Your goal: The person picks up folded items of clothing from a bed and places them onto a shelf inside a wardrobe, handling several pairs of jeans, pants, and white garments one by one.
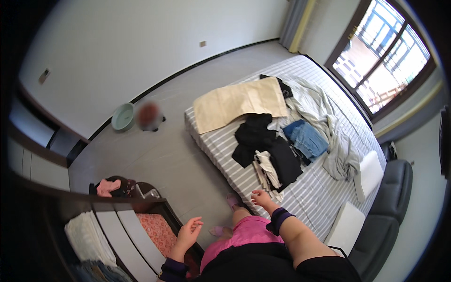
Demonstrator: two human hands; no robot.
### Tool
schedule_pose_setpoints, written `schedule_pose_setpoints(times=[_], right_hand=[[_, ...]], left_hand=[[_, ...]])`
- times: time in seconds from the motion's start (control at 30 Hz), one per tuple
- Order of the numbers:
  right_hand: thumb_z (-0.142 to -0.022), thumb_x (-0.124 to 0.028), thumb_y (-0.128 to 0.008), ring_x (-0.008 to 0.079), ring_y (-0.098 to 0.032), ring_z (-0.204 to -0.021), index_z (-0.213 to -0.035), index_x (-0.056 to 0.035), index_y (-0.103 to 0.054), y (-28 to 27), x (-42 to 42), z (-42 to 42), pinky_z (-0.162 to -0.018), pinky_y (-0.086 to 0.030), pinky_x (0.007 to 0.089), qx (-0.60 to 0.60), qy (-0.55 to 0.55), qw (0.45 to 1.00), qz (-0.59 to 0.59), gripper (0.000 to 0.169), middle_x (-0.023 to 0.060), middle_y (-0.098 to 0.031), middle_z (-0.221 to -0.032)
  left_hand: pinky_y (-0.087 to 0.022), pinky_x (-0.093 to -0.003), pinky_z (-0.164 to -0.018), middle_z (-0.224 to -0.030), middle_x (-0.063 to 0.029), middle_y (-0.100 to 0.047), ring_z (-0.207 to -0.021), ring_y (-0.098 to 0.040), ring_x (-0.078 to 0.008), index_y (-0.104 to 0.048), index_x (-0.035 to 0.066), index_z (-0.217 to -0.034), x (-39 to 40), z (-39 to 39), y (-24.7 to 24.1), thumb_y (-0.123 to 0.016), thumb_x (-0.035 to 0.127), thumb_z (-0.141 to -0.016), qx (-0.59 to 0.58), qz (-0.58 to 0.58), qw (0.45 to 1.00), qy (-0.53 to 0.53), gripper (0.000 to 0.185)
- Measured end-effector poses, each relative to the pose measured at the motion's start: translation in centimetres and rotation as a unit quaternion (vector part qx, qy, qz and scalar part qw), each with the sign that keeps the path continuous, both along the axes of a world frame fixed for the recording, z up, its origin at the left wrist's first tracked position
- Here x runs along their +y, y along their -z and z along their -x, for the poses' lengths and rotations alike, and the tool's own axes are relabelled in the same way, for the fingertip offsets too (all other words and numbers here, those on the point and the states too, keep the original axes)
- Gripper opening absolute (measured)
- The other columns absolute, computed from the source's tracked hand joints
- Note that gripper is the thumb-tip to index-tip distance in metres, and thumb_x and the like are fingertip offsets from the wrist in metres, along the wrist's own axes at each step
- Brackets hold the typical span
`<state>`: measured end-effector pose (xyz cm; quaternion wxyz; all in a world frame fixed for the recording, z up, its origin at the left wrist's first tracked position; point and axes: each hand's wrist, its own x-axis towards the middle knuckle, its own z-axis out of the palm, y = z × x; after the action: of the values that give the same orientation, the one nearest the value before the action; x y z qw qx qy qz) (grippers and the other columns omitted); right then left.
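My left hand (190, 230) hangs in the air beside the open wardrobe unit, holding nothing, its fingers loosely bent and apart. Nearer the bed's edge, my right hand (261, 198) also holds nothing, its fingers slightly curled. Just beyond it on the striped bed sheet (310, 201) lie cream garments (268, 168), partly against a dark folded garment (284, 164). Behind these is a crumpled black garment (253, 134). Folded blue denim clothing (308, 141) rests to the right. A flat beige cloth or bag (241, 102) spans the far left corner of the bed.
A rumpled grey blanket (340, 155) and white pillows (370, 174) lie towards the dark headboard (396, 190). Left are shelves with white folded fabric (88, 238) and orange patterned fabric (156, 231). A green basin (123, 118) stands on the floor beside a blurred reddish thing (148, 114).
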<state>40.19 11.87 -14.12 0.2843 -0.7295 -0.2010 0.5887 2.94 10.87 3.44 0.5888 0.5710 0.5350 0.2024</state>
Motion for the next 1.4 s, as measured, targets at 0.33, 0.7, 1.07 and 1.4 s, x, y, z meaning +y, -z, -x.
schedule_pose_setpoints(times=[0.33,0.7,1.07,1.4], right_hand=[[-0.083,-0.022,-0.066,0.0154,-0.063,-0.077,-0.119,-0.0072,-0.055,4.0,0.9,-12.1,-0.062,-0.051,0.0292,0.019,0.171,0.985,0.020,0.041,0.0045,-0.064,-0.090],[-0.085,-0.033,-0.067,0.0131,-0.059,-0.087,-0.124,-0.0055,-0.052,4.0,6.7,-25.1,-0.072,-0.050,0.0254,0.043,0.401,0.914,-0.036,0.050,0.0044,-0.061,-0.105],[-0.081,-0.039,-0.072,0.0256,-0.038,-0.128,-0.142,0.0014,-0.023,9.9,8.6,-34.5,-0.101,-0.035,0.0337,0.142,0.595,0.787,-0.079,0.088,0.0126,-0.036,-0.141],[-0.076,-0.029,-0.077,0.0192,-0.045,-0.113,-0.133,-0.0135,-0.037,15.4,10.9,-39.4,-0.093,-0.034,0.0394,0.195,0.682,0.691,-0.141,0.071,0.0032,-0.049,-0.126]], left_hand=[[-0.048,-0.0256,-0.078,-0.102,-0.0058,-0.065,-0.087,-0.060,-0.0119,-0.052,0.004,-0.122,11.1,-15.2,3.4,-0.054,0.009,-0.091,-0.037,0.064,0.988,0.134,0.032],[-0.047,-0.0250,-0.074,-0.097,-0.0052,-0.065,-0.080,-0.058,-0.0104,-0.054,0.004,-0.119,18.5,-33.6,8.7,-0.055,0.008,-0.089,-0.004,0.102,0.955,0.280,0.029],[-0.049,-0.0262,-0.077,-0.098,-0.0071,-0.065,-0.082,-0.060,-0.0119,-0.052,0.002,-0.120,21.6,-50.1,15.2,-0.052,0.006,-0.091,0.020,0.132,0.911,0.389,0.029],[-0.049,-0.0247,-0.072,-0.100,-0.0068,-0.064,-0.080,-0.059,-0.0110,-0.051,0.004,-0.120,22.0,-56.7,20.6,-0.051,0.008,-0.093,0.014,0.242,0.901,0.361,0.027]])
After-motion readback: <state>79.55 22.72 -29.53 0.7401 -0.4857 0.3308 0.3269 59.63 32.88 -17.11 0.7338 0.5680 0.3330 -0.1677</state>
